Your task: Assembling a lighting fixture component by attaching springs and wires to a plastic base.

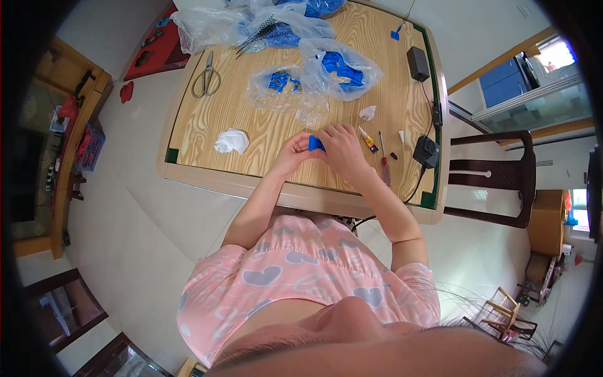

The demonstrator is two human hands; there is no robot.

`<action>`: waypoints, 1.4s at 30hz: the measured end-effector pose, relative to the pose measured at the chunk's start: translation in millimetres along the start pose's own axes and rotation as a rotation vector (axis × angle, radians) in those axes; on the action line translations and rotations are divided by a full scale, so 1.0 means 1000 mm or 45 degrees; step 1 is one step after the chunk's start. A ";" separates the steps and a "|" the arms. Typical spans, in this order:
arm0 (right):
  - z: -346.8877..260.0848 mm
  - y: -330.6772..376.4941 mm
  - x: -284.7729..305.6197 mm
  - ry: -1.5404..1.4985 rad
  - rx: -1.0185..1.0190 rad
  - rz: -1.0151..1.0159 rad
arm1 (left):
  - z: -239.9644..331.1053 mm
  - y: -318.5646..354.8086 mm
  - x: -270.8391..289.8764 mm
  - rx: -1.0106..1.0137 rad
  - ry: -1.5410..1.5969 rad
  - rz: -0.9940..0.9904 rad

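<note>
Over the near side of the wooden table, a small flat blue plastic piece (316, 144) sits between my two hands. My left hand (293, 154) is closed, pinching its left edge with the fingertips. From the other side my right hand (342, 149) curls over it, its fingers covering the right part. To the right of that hand lie a yellow and red glue tube (369, 139), a screwdriver (385, 168) with a dark red handle, and a small black cap (394, 156). A crumpled white tissue (232, 141) rests left of my hands.
Clear bags holding blue pieces (341, 70) and small blue-and-gold parts (284, 81) lie beyond my hands. Scissors (206, 78) are at the far left, near black spiky strips (262, 34). Black boxes (426, 152) with a cable line the table's right side, beside a dark wooden chair (493, 174).
</note>
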State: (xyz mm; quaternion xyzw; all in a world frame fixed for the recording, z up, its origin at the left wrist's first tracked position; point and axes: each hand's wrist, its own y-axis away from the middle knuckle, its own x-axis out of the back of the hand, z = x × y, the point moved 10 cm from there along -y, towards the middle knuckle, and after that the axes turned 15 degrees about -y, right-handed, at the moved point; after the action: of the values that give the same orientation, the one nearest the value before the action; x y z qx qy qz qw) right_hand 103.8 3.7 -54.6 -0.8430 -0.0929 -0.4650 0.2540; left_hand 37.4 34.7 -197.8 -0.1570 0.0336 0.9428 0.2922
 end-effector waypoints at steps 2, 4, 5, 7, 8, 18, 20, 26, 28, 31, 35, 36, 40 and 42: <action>0.000 0.000 0.000 -0.012 -0.001 0.009 | -0.003 0.000 0.002 0.006 0.007 0.010; -0.001 0.000 0.001 -0.017 -0.008 0.012 | -0.004 -0.001 0.002 -0.003 0.007 0.003; -0.001 0.000 0.001 -0.017 -0.009 0.012 | -0.004 -0.001 0.002 -0.003 0.007 0.002; -0.001 0.000 0.002 -0.017 -0.012 0.015 | -0.004 -0.001 0.002 -0.004 0.002 -0.006; -0.001 -0.001 0.002 -0.017 -0.012 0.015 | -0.003 -0.001 0.001 -0.003 0.002 -0.006; -0.001 -0.002 0.003 -0.065 -0.038 -0.008 | 0.000 0.000 0.001 -0.003 0.036 0.006; 0.001 -0.001 0.003 -0.072 -0.047 -0.010 | 0.002 0.000 0.000 -0.014 0.045 -0.003; -0.001 -0.002 0.004 -0.049 -0.030 -0.012 | 0.002 0.001 0.001 -0.010 0.030 -0.001; 0.000 -0.002 0.003 -0.074 -0.055 -0.038 | 0.002 0.001 0.001 0.005 0.026 0.005; 0.000 -0.002 0.003 -0.061 -0.047 -0.039 | 0.005 0.001 -0.001 -0.005 0.035 -0.011; 0.001 -0.002 0.003 -0.074 -0.061 -0.038 | 0.000 0.001 0.001 0.012 0.064 -0.010; 0.001 -0.002 0.004 -0.069 -0.056 -0.025 | 0.000 0.001 0.001 0.007 0.074 -0.017; -0.001 -0.001 0.007 -0.096 -0.035 0.009 | 0.006 0.001 -0.003 -0.004 0.097 -0.033; -0.005 -0.001 0.018 -0.137 -0.034 0.057 | 0.003 0.000 -0.002 -0.022 0.130 -0.058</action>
State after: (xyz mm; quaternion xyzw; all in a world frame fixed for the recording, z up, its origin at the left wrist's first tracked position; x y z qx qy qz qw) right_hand 109.4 0.1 -37.4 -0.8719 -0.0814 -0.4144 0.2478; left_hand 38.2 34.0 -194.7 -0.2081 0.0368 0.9269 0.3103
